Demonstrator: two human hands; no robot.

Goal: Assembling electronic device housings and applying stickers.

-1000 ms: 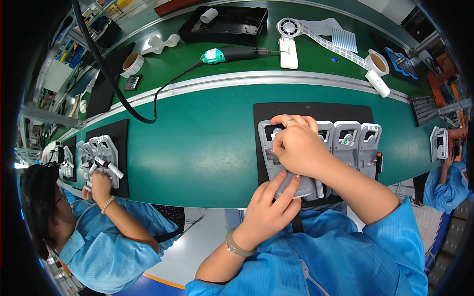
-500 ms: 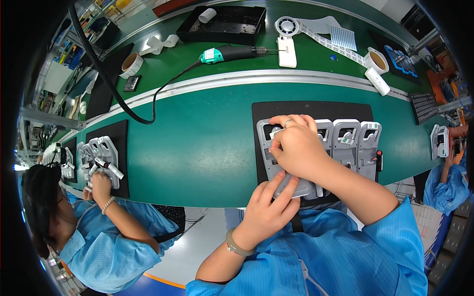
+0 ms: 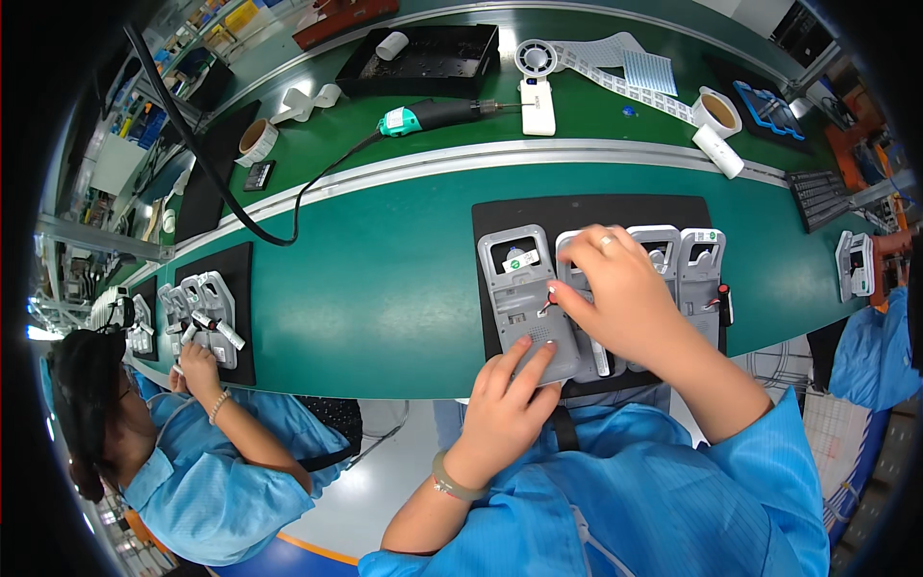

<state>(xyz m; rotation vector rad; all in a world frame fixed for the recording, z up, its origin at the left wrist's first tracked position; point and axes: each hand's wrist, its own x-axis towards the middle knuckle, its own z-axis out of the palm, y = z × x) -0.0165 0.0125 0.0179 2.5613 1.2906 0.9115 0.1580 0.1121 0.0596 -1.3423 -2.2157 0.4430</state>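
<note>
- The grey plastic housing (image 3: pixel 527 303) lies flat at the left end of a row of like parts on a black mat (image 3: pixel 596 210), on the green belt (image 3: pixel 385 288) just ahead of the person.
- The left hand (image 3: pixel 508 399) rests on the near end of that housing, fingers spread and laid flat on its perforated lower face, closed on nothing.
- The right hand (image 3: pixel 623 298) lies over the next housing in the row, its fingertips drawn together at the first housing's right edge, where a small red-tipped piece (image 3: pixel 550 293) shows between them; whether they pinch it or only touch it cannot be told.
- A window near the top of the first housing holds a small white and green label (image 3: pixel 520 258).
- The right hand hides most of the second housing; two more grey housings (image 3: pixel 687 269) stand clear to its right.
- Beyond the mat a pale rail crosses the bench; behind it lie a teal-handled electric screwdriver (image 3: pixel 433 117) with a black cable, a black tray (image 3: pixel 433 58), tape rolls (image 3: pixel 716 111) and a strip of white labels (image 3: pixel 615 62).
- At the left a co-worker in a blue coat has a hand (image 3: pixel 197 365) at another mat of grey housings (image 3: pixel 197 308); details there are too small to make out.
- At the right rim another grey housing (image 3: pixel 854 264) is cut by the picture's dark edge.
</note>
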